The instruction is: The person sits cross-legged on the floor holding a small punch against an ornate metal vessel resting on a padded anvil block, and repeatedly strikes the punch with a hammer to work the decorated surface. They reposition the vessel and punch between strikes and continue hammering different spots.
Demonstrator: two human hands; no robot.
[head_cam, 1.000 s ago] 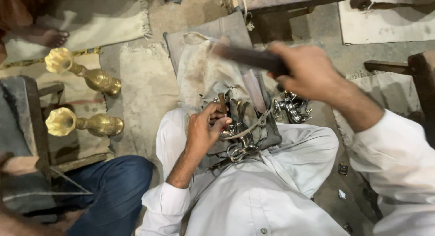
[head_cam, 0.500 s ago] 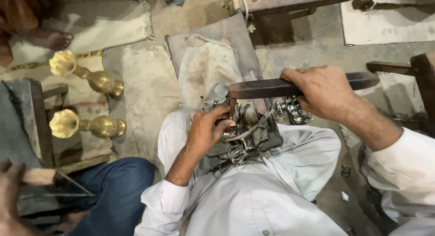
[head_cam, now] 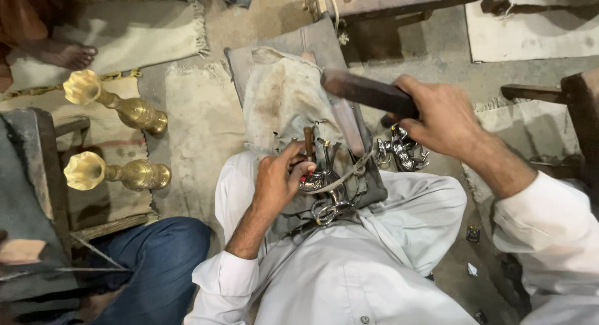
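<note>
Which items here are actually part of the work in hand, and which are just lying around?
In use: bar in right hand; punch and shiny metal part at left hand.
Lying about: two brass vases, pile of metal parts, floor mats.

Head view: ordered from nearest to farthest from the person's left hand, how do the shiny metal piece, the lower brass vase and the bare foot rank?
From the left hand:
1. Shiny metal piece, at the fingertips, on the lap.
2. Lower brass vase, lying on the mat to the left.
3. Bare foot, far upper left, by the pale mat.
</note>
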